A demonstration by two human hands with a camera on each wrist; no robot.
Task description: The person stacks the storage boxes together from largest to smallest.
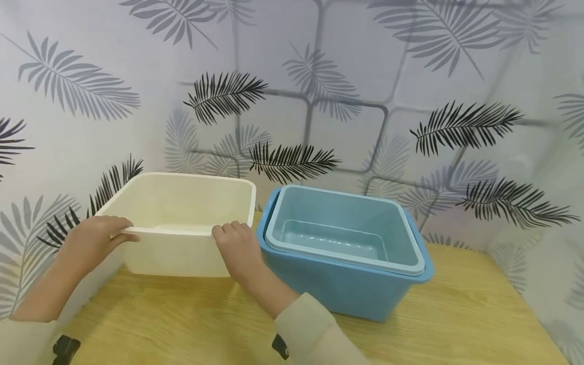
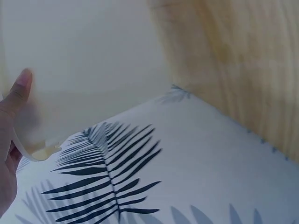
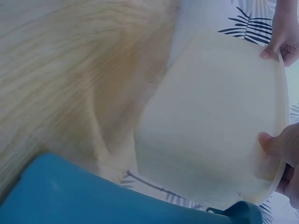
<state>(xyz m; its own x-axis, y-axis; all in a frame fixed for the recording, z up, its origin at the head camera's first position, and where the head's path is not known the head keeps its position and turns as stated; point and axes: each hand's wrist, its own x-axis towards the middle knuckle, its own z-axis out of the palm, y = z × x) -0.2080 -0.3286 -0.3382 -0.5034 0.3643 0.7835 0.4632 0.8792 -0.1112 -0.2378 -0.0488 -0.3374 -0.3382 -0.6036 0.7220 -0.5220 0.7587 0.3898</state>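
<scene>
A cream plastic bin [image 1: 178, 251] is held by its near rim, its hollow facing up, on the left side of the head view. My left hand [image 1: 93, 242] grips that rim near the left corner, and my right hand [image 1: 239, 248] grips it near the right corner. In the right wrist view the thumb of the right hand [image 3: 282, 149] presses the outside wall of the cream bin [image 3: 210, 116], fingers over the rim. The left wrist view shows the left thumb [image 2: 21, 86] on the outer wall too.
Right of the cream bin stands a blue bin [image 1: 328, 286] with a lighter blue bin [image 1: 337, 218] nested inside it. They rest on a wood-grain table [image 1: 474, 304]. Behind hangs a pale cloth [image 1: 351, 137] with a leaf print.
</scene>
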